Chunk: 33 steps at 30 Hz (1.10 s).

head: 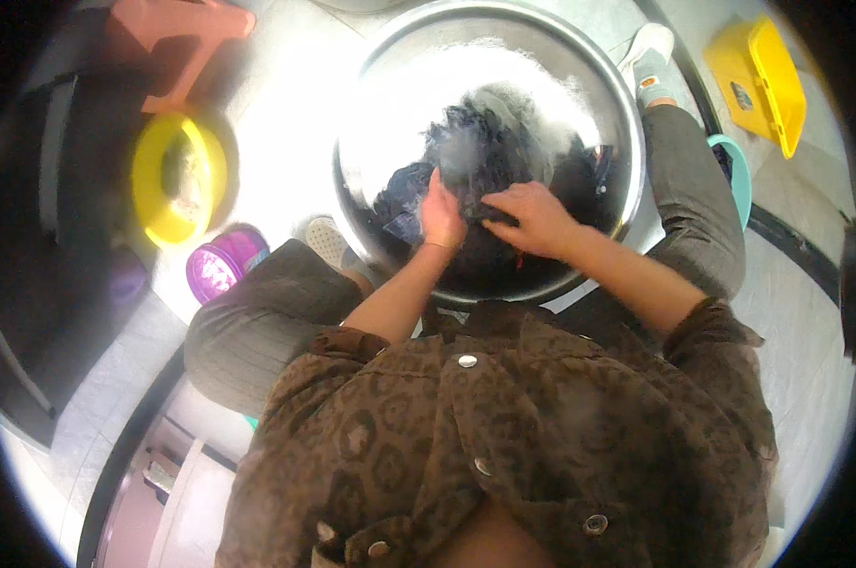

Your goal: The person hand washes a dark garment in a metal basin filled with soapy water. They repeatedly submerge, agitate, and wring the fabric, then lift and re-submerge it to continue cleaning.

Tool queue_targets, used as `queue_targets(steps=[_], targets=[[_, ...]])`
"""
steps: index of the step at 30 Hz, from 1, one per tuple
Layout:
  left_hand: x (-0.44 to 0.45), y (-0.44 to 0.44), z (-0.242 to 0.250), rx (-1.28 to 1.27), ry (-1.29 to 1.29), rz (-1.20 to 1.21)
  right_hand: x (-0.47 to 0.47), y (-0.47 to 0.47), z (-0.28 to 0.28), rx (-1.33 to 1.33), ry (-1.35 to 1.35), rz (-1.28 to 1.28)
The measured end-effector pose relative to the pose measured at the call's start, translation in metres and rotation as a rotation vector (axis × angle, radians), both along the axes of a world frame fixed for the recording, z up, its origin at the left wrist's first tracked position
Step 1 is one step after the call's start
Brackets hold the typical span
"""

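Note:
Between my legs stands a large round metal basin [630, 192] that holds dark wet cloth [484, 142] with a whitish film, perhaps suds, over part of it. My left hand [442, 213] is upright in the basin against the cloth, its thumb side up; whether its fingers grip the fabric is hidden. My right hand [531, 216] lies just to the right, palm down, its fingers curled on a dark fold of the cloth. A gap parts the two hands. Glare washes out the basin's upper left side.
At left are a yellow basin [218, 170], a purple tub [240, 248] and a pink plastic stool [186, 35]. On the right stand a yellow plastic container [768, 85] and a turquoise basin [740, 177] with dark contents, close beside my right leg.

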<state>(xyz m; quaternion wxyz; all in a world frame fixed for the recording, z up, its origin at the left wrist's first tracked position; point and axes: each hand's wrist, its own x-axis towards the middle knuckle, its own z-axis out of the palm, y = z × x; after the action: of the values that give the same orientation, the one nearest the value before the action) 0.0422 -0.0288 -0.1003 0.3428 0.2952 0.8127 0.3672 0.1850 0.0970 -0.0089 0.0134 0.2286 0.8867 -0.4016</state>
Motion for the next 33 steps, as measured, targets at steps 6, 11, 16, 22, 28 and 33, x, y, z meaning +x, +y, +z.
queue_targets(steps=[6, 11, 16, 22, 28, 33], targets=[[0.005, 0.010, 0.016, -0.231, -0.069, 0.000, -0.052, 0.023, -0.080, 0.108, -0.438, -0.239], [-0.009, 0.020, 0.028, -0.213, -0.110, -0.022, -0.085, 0.076, -0.139, 0.127, -0.505, -0.244], [-0.021, 0.021, 0.014, -0.151, -0.115, -0.050, -0.072, 0.140, -0.161, -0.049, -0.365, -0.770], [-0.042, 0.048, 0.082, -0.116, -0.089, -0.218, -0.014, 0.191, -0.073, -0.541, -0.125, -1.117], [-0.072, 0.038, 0.157, -0.272, -0.185, -0.041, 0.028, 0.183, 0.002, -1.075, 0.092, -1.010], [-0.061, 0.036, 0.121, -0.560, 0.546, -0.806, 0.038, 0.185, -0.048, -1.106, 0.134, -0.985]])
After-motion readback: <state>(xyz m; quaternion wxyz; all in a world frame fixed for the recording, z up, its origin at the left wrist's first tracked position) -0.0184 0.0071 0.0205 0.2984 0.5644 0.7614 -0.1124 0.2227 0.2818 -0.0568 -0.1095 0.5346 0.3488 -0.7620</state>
